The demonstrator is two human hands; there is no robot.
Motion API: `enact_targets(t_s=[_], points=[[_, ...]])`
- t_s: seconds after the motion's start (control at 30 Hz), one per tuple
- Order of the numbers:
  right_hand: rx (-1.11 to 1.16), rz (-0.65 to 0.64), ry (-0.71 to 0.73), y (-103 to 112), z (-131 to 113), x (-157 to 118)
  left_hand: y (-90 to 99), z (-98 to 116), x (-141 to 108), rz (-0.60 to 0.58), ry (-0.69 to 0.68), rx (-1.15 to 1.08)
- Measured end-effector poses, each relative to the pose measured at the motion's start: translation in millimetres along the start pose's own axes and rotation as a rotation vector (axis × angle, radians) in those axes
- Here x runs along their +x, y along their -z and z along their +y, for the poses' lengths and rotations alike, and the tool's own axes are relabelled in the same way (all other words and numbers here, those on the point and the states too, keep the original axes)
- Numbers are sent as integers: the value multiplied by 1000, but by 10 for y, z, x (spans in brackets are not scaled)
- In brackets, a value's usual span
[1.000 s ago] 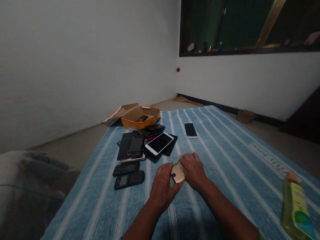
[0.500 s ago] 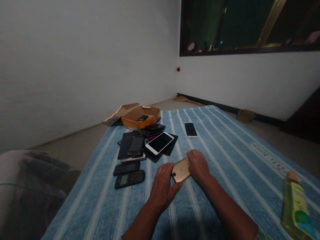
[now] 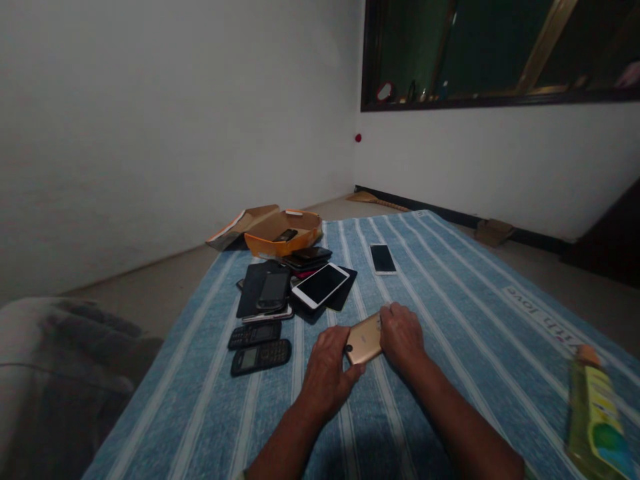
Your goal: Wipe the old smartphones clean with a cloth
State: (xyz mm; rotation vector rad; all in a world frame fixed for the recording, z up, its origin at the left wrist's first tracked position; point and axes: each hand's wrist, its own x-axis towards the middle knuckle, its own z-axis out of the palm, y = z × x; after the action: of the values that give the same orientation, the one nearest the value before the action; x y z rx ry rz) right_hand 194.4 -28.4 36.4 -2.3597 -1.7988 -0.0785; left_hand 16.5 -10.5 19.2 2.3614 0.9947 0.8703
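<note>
A gold phone (image 3: 364, 339), its back facing up, is held low over the striped blue cloth (image 3: 200, 400). My left hand (image 3: 327, 367) grips its left end near the camera lens, and my right hand (image 3: 401, 333) is closed round its right end. Beyond them lie a white phone with a dark screen (image 3: 321, 285), on a pile of dark phones and covers, and a dark phone (image 3: 273, 290) on a black cover. Two keypad phones (image 3: 261, 357) rest side by side at the left. Another white phone (image 3: 383, 259) lies apart, farther back.
An open orange box (image 3: 283, 247) with a small phone inside stands at the far left end of the cloth. A bottle of yellow-green liquid (image 3: 595, 413) lies at the right. Grey fabric (image 3: 60, 373) is at the left edge.
My right hand has shifted slightly right along the end of the gold phone. My left hand keeps its hold on the other end.
</note>
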Motion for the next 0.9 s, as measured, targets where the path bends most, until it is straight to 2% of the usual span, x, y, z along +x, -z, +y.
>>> enact_targets(t_s=[0.17,0.4,0.67,0.9], points=[[26,15,39,-21,9,68,15,22,5,-19,6,-14],[-17,-5,-36,42,57,-60,-6,-5,-6,-11,0,-12],[23,26,19,-28,20,89,10,9,6,-21,21,-16],[36,18,-30,-17,26,96,-11,-11,-3,-4,3,-28]])
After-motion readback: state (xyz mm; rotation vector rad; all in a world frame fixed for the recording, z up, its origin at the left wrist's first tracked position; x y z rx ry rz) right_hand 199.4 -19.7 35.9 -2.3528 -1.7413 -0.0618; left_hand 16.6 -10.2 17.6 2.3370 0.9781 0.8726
